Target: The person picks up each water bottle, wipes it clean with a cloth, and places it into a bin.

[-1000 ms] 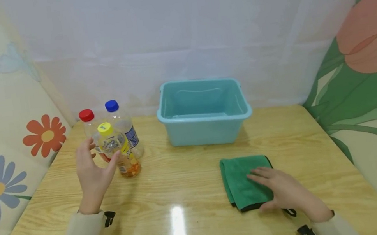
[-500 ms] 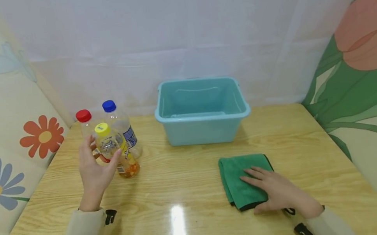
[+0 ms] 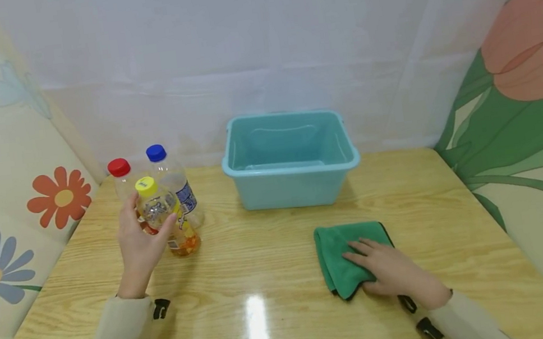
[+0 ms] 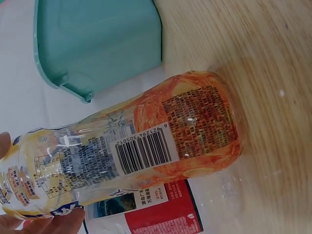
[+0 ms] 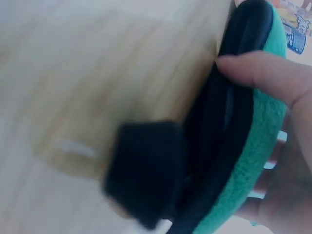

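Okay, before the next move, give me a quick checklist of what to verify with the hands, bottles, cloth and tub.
1. Left hand holding the yellow-capped bottle: ok.
2. That bottle upright, cap on: ok.
3. Right hand gripping the green cloth: ok, near its right edge.
4. Blue tub upright, opening uncovered: ok.
5. Held bottle not touching the red-capped bottle or blue-capped bottle: cannot tell; they overlap in the head view.

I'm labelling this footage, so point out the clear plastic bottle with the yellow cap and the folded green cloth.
Clear plastic bottle with yellow cap [image 4: 139,152]: left wrist view, printed barcode.
Folded green cloth [image 3: 333,250]: head view, left half.
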`<control>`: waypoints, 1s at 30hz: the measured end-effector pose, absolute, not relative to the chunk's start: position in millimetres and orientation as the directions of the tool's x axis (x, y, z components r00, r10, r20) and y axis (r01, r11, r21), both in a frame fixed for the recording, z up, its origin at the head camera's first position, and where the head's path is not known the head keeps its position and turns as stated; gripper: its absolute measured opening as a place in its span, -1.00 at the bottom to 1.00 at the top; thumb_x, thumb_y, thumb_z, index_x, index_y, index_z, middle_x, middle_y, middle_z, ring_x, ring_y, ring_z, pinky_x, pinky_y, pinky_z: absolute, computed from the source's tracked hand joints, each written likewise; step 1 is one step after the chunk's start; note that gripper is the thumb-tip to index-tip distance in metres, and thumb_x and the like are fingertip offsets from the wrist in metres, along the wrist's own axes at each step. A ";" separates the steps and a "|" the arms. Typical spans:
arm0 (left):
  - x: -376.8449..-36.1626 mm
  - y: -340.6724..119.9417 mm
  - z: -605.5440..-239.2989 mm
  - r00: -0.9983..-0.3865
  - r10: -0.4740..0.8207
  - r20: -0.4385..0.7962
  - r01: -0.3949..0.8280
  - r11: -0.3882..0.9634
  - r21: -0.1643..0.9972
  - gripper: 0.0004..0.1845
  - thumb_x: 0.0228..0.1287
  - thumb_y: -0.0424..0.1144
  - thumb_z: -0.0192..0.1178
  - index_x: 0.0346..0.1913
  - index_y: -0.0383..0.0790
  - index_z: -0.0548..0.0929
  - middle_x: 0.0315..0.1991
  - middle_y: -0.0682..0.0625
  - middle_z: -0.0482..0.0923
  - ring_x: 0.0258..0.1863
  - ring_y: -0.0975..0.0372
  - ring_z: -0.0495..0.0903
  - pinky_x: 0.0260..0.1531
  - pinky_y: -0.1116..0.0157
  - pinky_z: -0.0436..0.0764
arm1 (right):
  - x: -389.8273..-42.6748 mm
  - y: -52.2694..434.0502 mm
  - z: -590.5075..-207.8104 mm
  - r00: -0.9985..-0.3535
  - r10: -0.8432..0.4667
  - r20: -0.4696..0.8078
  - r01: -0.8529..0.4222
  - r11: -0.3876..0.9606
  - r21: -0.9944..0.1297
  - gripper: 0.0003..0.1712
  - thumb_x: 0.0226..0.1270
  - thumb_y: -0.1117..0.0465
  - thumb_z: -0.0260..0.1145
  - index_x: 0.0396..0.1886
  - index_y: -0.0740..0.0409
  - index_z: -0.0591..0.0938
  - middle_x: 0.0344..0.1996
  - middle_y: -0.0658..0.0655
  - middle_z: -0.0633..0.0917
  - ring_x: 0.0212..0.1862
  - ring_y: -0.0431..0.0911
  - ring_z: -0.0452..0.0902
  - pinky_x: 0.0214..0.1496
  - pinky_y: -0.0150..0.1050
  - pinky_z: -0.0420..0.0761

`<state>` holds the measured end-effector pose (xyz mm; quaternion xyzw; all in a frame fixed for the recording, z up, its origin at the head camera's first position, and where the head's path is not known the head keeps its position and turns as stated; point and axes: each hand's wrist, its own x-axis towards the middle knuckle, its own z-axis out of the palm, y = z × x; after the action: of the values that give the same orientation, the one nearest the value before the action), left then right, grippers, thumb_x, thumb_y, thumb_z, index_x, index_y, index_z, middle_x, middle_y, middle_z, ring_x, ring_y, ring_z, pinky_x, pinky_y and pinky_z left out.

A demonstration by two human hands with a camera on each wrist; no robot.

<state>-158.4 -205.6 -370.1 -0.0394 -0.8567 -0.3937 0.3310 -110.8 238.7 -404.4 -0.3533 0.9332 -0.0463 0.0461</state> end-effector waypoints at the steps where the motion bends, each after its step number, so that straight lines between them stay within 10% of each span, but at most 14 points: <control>1: -158.8 -205.5 -370.2 -0.778 -0.192 0.598 0.327 0.689 0.646 -0.18 -0.04 -0.35 0.37 0.28 -0.39 0.18 0.06 -0.36 0.33 -0.10 -0.09 0.40 -0.36 0.00 0.57 | -110.4 237.8 -404.6 -0.749 -0.661 -0.047 -0.653 0.748 -0.117 -0.34 -0.06 0.16 0.40 0.11 0.28 0.49 0.09 0.40 0.45 0.09 0.36 0.34 0.02 0.20 0.45; 11: -158.9 -200.3 -373.1 -0.737 -0.128 0.663 0.409 0.697 0.589 -0.20 -0.12 -0.38 0.42 0.24 -0.37 0.25 -0.04 -0.30 0.40 -0.20 0.00 0.45 -0.42 0.61 0.40 | -107.0 232.2 -410.1 -0.770 -0.635 0.067 -0.638 0.766 -0.073 -0.51 -0.07 0.30 0.44 -0.06 0.33 0.57 -0.06 0.36 0.56 -0.04 0.27 0.48 -0.10 0.12 0.56; 18: -154.3 -191.7 -373.4 -0.722 -0.072 0.689 0.464 0.687 0.558 -0.18 -0.18 -0.41 0.44 0.21 -0.41 0.25 -0.02 -0.33 0.40 -0.10 -0.06 0.43 -0.26 0.16 0.51 | -107.5 230.7 -406.6 -0.761 -0.647 0.043 -0.648 0.760 -0.045 -0.48 -0.10 0.28 0.47 -0.07 0.32 0.56 -0.10 0.33 0.58 -0.09 0.21 0.51 -0.12 0.06 0.58; 24: -149.8 -185.5 -372.2 -0.724 -0.038 0.689 0.495 0.666 0.558 -0.21 -0.18 -0.43 0.43 0.19 -0.44 0.27 -0.06 -0.32 0.41 -0.17 -0.02 0.46 -0.37 0.33 0.60 | -108.5 225.6 -401.7 -0.749 -0.662 -0.023 -0.661 0.750 -0.027 -0.41 -0.14 0.29 0.49 -0.03 0.36 0.53 -0.08 0.37 0.55 -0.06 0.23 0.49 -0.09 0.06 0.56; 30: -145.4 -176.5 -372.3 -0.748 -0.013 0.663 0.501 0.644 0.578 -0.18 -0.17 -0.42 0.43 0.21 -0.49 0.23 0.00 -0.34 0.37 -0.10 -0.06 0.44 -0.33 -0.01 0.62 | -108.1 219.9 -401.7 -0.746 -0.665 -0.040 -0.664 0.747 -0.028 -0.48 -0.10 0.37 0.45 -0.07 0.39 0.51 -0.12 0.40 0.55 -0.09 0.26 0.49 -0.14 0.07 0.58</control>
<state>-145.4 -176.5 -372.3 -0.1442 -0.8468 -0.3965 0.3240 -108.1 219.9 -401.7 -0.3557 0.9343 -0.0059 0.0238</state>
